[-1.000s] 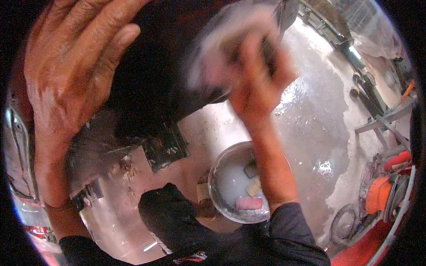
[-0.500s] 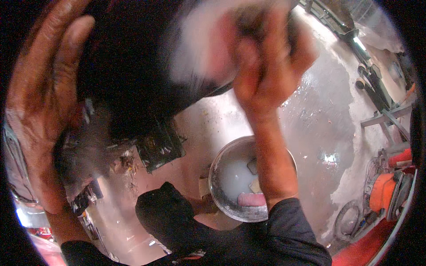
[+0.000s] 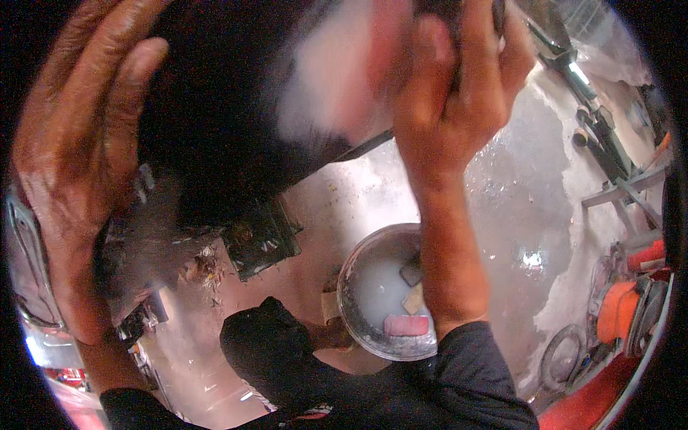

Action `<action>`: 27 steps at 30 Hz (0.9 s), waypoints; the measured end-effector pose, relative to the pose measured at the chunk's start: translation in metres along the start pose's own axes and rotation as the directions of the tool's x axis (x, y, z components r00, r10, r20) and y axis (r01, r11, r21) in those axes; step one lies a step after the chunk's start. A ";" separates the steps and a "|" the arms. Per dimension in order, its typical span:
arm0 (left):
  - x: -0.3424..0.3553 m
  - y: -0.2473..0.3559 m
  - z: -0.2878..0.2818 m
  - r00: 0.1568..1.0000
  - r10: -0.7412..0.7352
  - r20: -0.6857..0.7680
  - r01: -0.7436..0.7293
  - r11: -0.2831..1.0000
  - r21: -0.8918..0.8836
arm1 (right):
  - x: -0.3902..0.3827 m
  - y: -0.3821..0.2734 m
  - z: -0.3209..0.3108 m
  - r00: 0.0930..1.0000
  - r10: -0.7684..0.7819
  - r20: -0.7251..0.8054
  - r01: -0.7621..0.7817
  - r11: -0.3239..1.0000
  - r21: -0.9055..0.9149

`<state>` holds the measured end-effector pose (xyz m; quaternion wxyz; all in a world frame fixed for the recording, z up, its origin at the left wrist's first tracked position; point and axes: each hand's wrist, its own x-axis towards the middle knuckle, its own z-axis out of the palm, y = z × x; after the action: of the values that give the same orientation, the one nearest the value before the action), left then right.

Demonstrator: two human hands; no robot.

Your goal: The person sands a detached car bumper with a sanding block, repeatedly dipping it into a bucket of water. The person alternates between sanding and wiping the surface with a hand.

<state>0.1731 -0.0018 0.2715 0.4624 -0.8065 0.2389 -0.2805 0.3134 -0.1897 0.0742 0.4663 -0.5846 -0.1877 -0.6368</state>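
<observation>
Only got the head view here: biggest worry imo is the right hand [image 3: 459, 100] sliding off the lower edge of the dark panel [image 3: 215, 93], since it's working right near that border. Wet fingers could also lose the dark pad [image 3: 443, 8] they seem to grip (mostly cropped at the top), maybe into the bucket [image 3: 342, 304] below, beside the pink block [image 3: 406, 325]. Pose-wise, right forearm [image 3: 451, 244] reaches nearly straight up, fingers curled, thumb opposed. Left hand [image 3: 79, 143] is flat along the panel's left, fingers extended, nothing grasped; can't tell how firmly it's pressing.
</observation>
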 end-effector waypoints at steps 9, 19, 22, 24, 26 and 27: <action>-0.001 0.013 0.009 0.999 0.002 -0.051 -0.003 1.000 -0.006 | 0.001 -0.012 -0.001 0.998 0.010 0.063 -0.015 0.996 0.086; -0.005 0.021 0.009 0.994 0.009 -0.105 -0.009 1.000 -0.004 | -0.024 -0.035 0.007 0.995 -0.089 0.053 0.081 0.988 0.128; -0.002 0.021 0.014 0.990 -0.004 -0.141 0.000 1.000 -0.027 | 0.030 -0.024 0.007 0.998 -0.062 0.025 0.064 0.996 -0.055; 0.000 0.023 0.014 0.990 0.002 -0.139 -0.006 0.999 -0.033 | 0.005 -0.045 0.001 0.998 0.063 0.030 -0.063 0.998 -0.018; 0.000 0.021 0.012 0.993 0.001 -0.121 -0.004 1.000 -0.024 | -0.046 -0.049 0.008 0.999 -0.029 0.015 0.027 0.993 0.116; -0.001 0.023 0.012 0.993 0.003 -0.122 -0.006 1.000 -0.022 | -0.058 -0.056 0.010 0.997 -0.078 0.013 0.075 0.981 0.178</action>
<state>0.1779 -0.0037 0.2463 0.4387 -0.7925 0.2717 -0.3253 0.2665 -0.1321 0.0404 0.4899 -0.5393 -0.2706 -0.6292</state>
